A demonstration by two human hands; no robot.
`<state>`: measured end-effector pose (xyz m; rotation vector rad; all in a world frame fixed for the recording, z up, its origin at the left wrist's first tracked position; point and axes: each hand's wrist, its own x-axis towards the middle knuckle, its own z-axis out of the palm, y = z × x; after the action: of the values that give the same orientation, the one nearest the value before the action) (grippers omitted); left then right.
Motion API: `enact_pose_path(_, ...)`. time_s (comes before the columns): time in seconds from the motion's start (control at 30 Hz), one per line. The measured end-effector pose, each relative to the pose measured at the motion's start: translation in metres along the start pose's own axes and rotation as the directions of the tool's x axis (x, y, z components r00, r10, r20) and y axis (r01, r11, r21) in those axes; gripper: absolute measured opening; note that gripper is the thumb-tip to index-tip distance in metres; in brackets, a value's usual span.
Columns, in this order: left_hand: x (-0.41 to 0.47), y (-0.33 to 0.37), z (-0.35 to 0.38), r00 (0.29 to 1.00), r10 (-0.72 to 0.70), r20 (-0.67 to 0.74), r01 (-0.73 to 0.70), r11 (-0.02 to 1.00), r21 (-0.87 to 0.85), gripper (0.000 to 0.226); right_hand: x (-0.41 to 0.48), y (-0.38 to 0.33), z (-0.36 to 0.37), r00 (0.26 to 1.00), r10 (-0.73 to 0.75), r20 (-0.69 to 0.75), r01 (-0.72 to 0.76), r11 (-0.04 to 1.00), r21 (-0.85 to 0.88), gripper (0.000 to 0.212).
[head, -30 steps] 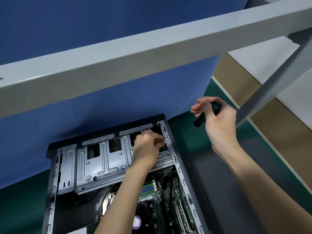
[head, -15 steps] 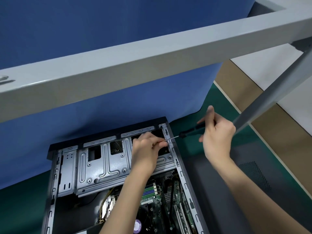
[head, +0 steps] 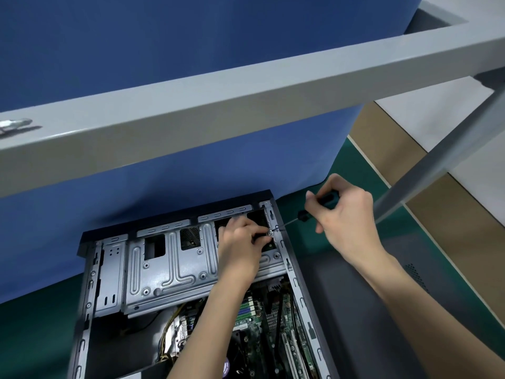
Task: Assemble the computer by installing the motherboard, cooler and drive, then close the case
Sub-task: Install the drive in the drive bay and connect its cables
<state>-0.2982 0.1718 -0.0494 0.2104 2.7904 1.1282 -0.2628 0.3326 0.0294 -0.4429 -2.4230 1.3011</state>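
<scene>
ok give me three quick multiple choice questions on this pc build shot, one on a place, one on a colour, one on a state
1. Where is the tip of the screwdriver?
A) on the blue backdrop
B) at a screw by the right wall of the case
C) on the green mat

2. What colour is the screwdriver's handle?
A) red
B) black
C) yellow

3. What state is the case in?
A) open, motherboard showing
B) closed by its panel
C) standing upright

1 B: the shaft ends at the screw that the left hand holds.
2 B: black shows in the grip of the right hand.
3 A: the boards are visible inside.
</scene>
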Motion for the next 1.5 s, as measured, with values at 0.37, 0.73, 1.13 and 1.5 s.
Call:
enact_pose_path(0.37,0.002,-0.003,0.004,1.0,0.003,-0.014,-0.003,1.0,0.02,0.015,-0.002,-0.004,0.008,0.991,-0.12,0.066,0.124,0.99,-0.069,0.028)
enact_pose_path(0.73,-0.006,0.038,-0.023,0.999,0.053,0.009,-0.044,0.903,-0.427,0.039,0.016,-0.053,0.019,0.936,-0.064,0.347,0.285,0.718,-0.635,0.052)
enact_pose_path(1.13,0.007,0.049,-0.041,0.984,0.067,0.165,0.035,0.837,-0.547,0.022,0.028,-0.075,0.013,0.882,0.025,0.471,0.328,0.686,-0.65,0.054)
enact_pose_path(1.5,0.007,0.046,-0.042,0.99,0.05,0.131,0.045,0.77,-0.636,0.023,0.032,-0.077,0.016,0.906,0.037,0.421,0.254,0.749,-0.612,0.055)
